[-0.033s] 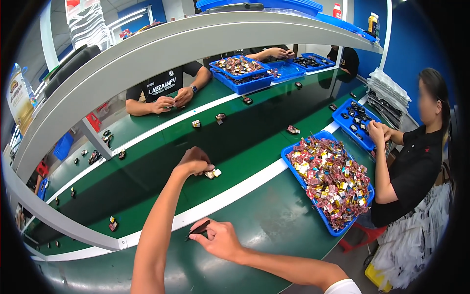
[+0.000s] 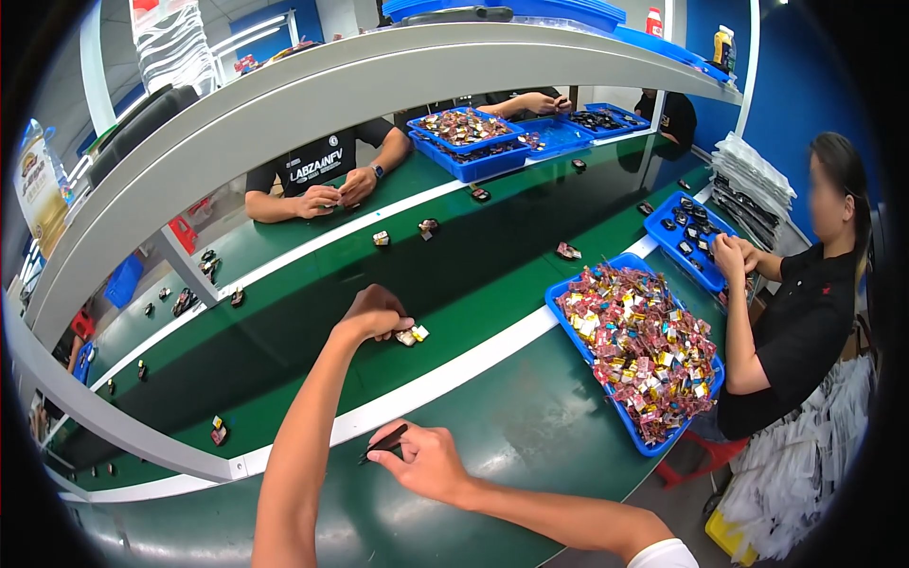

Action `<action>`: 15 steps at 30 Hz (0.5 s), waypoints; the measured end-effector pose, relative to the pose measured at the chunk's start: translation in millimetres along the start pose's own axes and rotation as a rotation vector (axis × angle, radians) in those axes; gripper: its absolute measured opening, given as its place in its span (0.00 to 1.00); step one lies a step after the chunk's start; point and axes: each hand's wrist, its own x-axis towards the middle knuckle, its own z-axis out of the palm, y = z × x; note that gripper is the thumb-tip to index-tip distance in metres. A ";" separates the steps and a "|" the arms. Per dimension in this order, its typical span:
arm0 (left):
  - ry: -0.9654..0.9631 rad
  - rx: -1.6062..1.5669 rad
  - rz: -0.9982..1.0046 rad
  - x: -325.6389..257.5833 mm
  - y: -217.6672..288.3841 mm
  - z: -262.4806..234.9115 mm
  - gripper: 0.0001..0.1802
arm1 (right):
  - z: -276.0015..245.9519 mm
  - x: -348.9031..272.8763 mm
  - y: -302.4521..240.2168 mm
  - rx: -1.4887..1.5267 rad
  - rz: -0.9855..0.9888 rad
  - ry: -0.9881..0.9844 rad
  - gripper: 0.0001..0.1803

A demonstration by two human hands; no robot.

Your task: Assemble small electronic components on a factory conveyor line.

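My left hand [image 2: 377, 312] reaches over the green conveyor belt [image 2: 492, 270], its fingers closed at the edge of a small electronic part [image 2: 409, 336] with a white and yellow block. That part sits at belt level, and the fingertips partly cover it. Closer to me, my right hand [image 2: 424, 464] grips slim black tweezers [image 2: 386, 442] above the green worktable [image 2: 492, 407]. The tweezers' thin tips point down and to the left.
At right, a blue tray [image 2: 559, 308] is heaped with red, white and yellow parts. A co-worker [image 2: 791, 312] sits beyond it at another blue tray [image 2: 663, 241]. Another person's hands [image 2: 336, 194] work across the belt. A grey shelf beam [image 2: 379, 71] arches overhead; scattered parts lie on the belt.
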 end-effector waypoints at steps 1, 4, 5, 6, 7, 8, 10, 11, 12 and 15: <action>0.020 -0.099 0.004 -8.5 -4.8 -0.6 0.08 | -1.2 -0.5 -1.5 -0.020 0.014 -0.023 0.09; 0.061 -0.329 0.050 -37.0 -22.0 2.6 0.09 | -5.0 -1.9 -0.6 -0.029 0.010 -0.017 0.09; 0.088 -0.460 0.083 -47.5 -31.4 4.1 0.09 | -6.6 0.1 1.4 -0.028 0.001 -0.023 0.09; 0.138 -0.543 0.131 -66.3 -43.1 5.3 0.08 | -4.9 -1.1 0.1 -0.020 0.011 -0.023 0.09; 0.188 -0.650 0.122 -87.0 -52.1 7.9 0.08 | -3.4 -2.1 -0.8 -0.013 0.022 -0.023 0.09; 0.239 -0.755 0.116 -109.5 -61.0 9.7 0.07 | 0.1 -2.7 -1.8 -0.005 0.032 -0.024 0.09; 0.389 -0.850 0.075 -145.0 -74.0 23.1 0.07 | 2.7 -1.3 1.5 0.057 0.047 -0.021 0.09; 0.471 -0.905 0.063 -163.2 -83.3 31.4 0.06 | 4.7 -1.0 1.3 0.120 0.067 -0.012 0.08; 0.531 -0.934 0.044 -177.8 -87.0 40.3 0.07 | 4.8 -1.7 2.0 0.180 0.096 -0.003 0.08; 0.647 -1.029 -0.015 -207.3 -93.2 68.4 0.08 | -1.9 0.2 3.5 0.279 0.143 -0.017 0.08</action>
